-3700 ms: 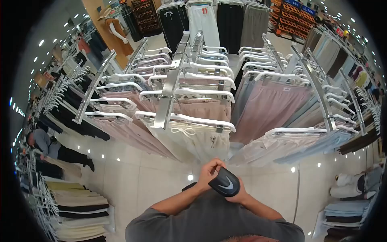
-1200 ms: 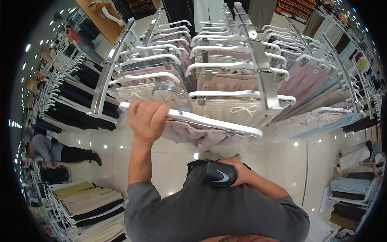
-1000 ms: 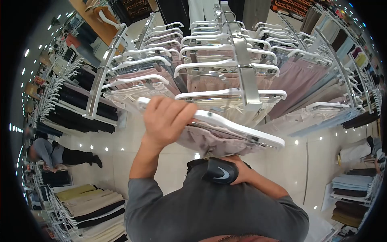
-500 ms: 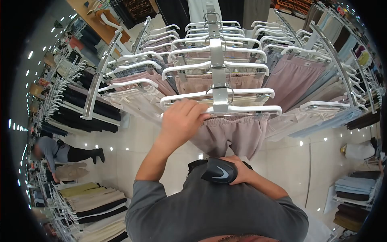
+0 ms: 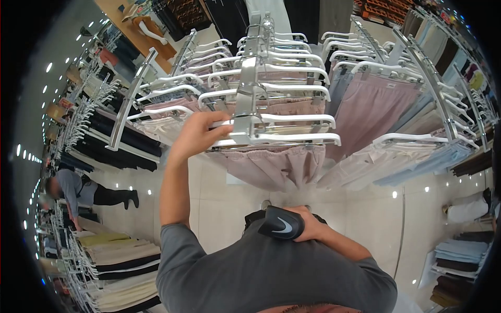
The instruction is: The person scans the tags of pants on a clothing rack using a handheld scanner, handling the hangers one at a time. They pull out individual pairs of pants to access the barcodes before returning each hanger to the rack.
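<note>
My left hand [image 5: 201,134] is closed round the left part of a white hanger [image 5: 292,119] near the front of the central metal rail [image 5: 246,99]. Just in front of it hangs another white hanger [image 5: 297,138] with pink elastic-waist pants [image 5: 276,164]. Down at my waist, my right hand [image 5: 311,225] is against a black item with a pale swoosh [image 5: 282,223]. That hand's fingers are mostly hidden behind the item, which it appears to grip. Behind the front hangers, several more white hangers with pants line the same rail.
Side rails [image 5: 130,101] [image 5: 428,83] with more hanging pants flank the central one. Pale tiled floor [image 5: 209,203] lies below. At left, a person [image 5: 78,190] in grey and black is beside folded trousers [image 5: 122,255]. Folded stacks [image 5: 459,253] sit at right.
My left hand and the front of the central rail have shifted left in view. The front hangers and pink pants have also moved left. My right hand stays at the waist with the black item.
</note>
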A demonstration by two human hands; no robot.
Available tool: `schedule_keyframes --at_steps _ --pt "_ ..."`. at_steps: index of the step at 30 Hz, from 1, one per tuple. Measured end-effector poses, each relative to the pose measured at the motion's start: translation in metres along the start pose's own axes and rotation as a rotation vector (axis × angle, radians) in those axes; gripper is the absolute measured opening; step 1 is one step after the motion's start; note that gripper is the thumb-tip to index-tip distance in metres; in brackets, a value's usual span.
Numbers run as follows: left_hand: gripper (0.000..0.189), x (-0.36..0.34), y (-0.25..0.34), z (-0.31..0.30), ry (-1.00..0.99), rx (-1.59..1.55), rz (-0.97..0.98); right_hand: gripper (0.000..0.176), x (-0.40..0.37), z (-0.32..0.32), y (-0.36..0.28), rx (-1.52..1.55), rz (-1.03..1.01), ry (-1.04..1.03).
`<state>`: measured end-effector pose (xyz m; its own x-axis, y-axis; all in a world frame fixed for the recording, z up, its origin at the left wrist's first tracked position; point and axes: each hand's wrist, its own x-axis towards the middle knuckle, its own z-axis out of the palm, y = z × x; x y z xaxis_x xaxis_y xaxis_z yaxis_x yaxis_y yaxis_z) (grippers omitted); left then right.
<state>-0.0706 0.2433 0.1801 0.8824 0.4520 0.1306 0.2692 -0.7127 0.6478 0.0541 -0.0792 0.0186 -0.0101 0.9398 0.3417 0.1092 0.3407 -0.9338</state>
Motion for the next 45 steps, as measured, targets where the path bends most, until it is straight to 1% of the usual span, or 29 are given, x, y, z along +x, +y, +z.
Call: schedule_keyframes --at_steps 1,2,3,4,6,7,8,10,14,16,17,19,20,22,23,24,26,28,30,32,33,34,36,37,38,40,41,43,45 --pt "0.021 0.001 0.0 0.0 0.0 0.0 0.002 0.05 -0.004 -0.004 -0.001 0.017 0.011 -0.003" --pt "0.021 0.0 0.002 0.001 0.043 -0.016 0.004 0.05 -0.007 -0.007 -0.004 0.016 0.013 -0.005" --pt "0.021 0.0 0.004 0.002 0.089 -0.033 0.004 0.052 -0.011 -0.011 -0.009 0.035 0.031 -0.004" --pt "0.021 0.001 0.007 0.003 0.094 -0.035 0.001 0.055 -0.014 -0.014 -0.011 0.055 0.049 -0.005" --pt "0.023 0.006 0.013 0.002 0.075 0.155 0.016 0.058 -0.019 -0.019 -0.012 0.073 0.046 -0.004" --pt "0.025 0.009 0.016 0.001 0.042 0.186 0.032 0.061 -0.022 -0.021 -0.013 0.091 0.041 0.004" --pt "0.025 0.01 0.019 0.004 0.045 0.185 0.029 0.061 -0.024 -0.023 -0.013 0.091 0.041 0.0" --pt "0.032 0.014 0.024 0.008 -0.021 0.127 -0.068 0.062 -0.028 -0.027 -0.011 0.084 0.077 -0.061" --pt "0.031 0.018 0.003 0.012 -0.021 0.187 -0.031 0.06 -0.031 -0.021 -0.011 0.026 0.093 -0.031" --pt "0.02 0.019 -0.004 0.008 -0.042 0.212 0.011 0.058 -0.028 -0.016 -0.011 -0.01 0.138 -0.038" --pt "0.02 0.017 -0.006 0.005 -0.043 0.212 0.013 0.058 -0.025 -0.012 -0.011 -0.011 0.137 -0.036" --pt "0.021 0.012 -0.007 -0.002 -0.093 0.155 -0.042 0.055 -0.018 -0.003 -0.012 0.031 0.106 0.013" --pt "0.021 0.009 -0.008 -0.005 -0.09 0.154 -0.042 0.055 -0.013 0.002 -0.012 0.029 0.106 0.011" --pt "0.023 0.003 -0.013 -0.011 -0.099 0.211 0.041 0.054 -0.003 0.011 -0.01 0.011 0.098 0.014" --pt "0.027 -0.002 -0.019 -0.015 -0.083 0.218 0.003 0.054 0.002 0.017 -0.007 0.005 0.097 0.009" --pt "0.027 -0.006 -0.029 -0.021 -0.076 0.217 0.004 0.057 0.008 0.024 -0.004 -0.025 0.086 0.009" --pt "0.026 -0.017 -0.049 -0.031 -0.027 0.227 0.07 0.061 0.02 0.037 -0.004 -0.064 0.075 0.002" --pt "0.025 -0.035 -0.055 -0.048 0.009 0.235 0.068 0.051 0.034 0.05 -0.008 -0.084 0.107 -0.001" --pt "0.024 -0.058 -0.06 -0.065 0.048 0.239 0.05 0.05 0.046 0.063 -0.004 -0.081 0.115 -0.007" --pt "0.02 -0.079 -0.071 -0.082 0.178 0.288 0.03 0.049 0.058 0.075 -0.001 -0.073 0.124 -0.02" --pt "0.017 -0.085 -0.08 -0.09 0.276 0.43 0.213 0.048 0.064 0.08 -0.001 -0.061 0.124 -0.01" --pt "0.017 -0.09 -0.089 -0.097 0.285 0.428 0.203 0.047 0.07 0.086 0.001 -0.051 0.122 0.002" --pt "0.016 -0.099 -0.107 -0.109 0.526 0.781 0.415 0.048 0.081 0.098 0.005 -0.034 0.142 -0.02" --pt "0.018 -0.104 -0.121 -0.114 0.572 0.854 0.41 0.048 0.086 0.105 0.008 -0.016 0.157 -0.03" --pt "0.018 -0.11 -0.132 -0.118 0.573 0.852 0.403 0.048 0.092 0.111 0.01 -0.016 0.162 -0.035" --pt "0.018 -0.119 -0.153 -0.124 0.692 0.848 0.362 0.049 0.103 0.125 0.014 -0.094 0.165 -0.05" --pt "0.024 -0.126 -0.165 -0.125 0.69 0.78 0.278 0.049 0.109 0.132 0.017 -0.095 0.167 -0.051" --pt "0.024 -0.133 -0.181 -0.135 0.707 0.791 0.283 0.05 0.118 0.146 0.025 -0.095 0.112 -0.048" --pt "0.025 -0.136 -0.195 -0.145 0.724 0.799 0.288 0.05 0.124 0.158 0.034 -0.105 0.133 -0.05"
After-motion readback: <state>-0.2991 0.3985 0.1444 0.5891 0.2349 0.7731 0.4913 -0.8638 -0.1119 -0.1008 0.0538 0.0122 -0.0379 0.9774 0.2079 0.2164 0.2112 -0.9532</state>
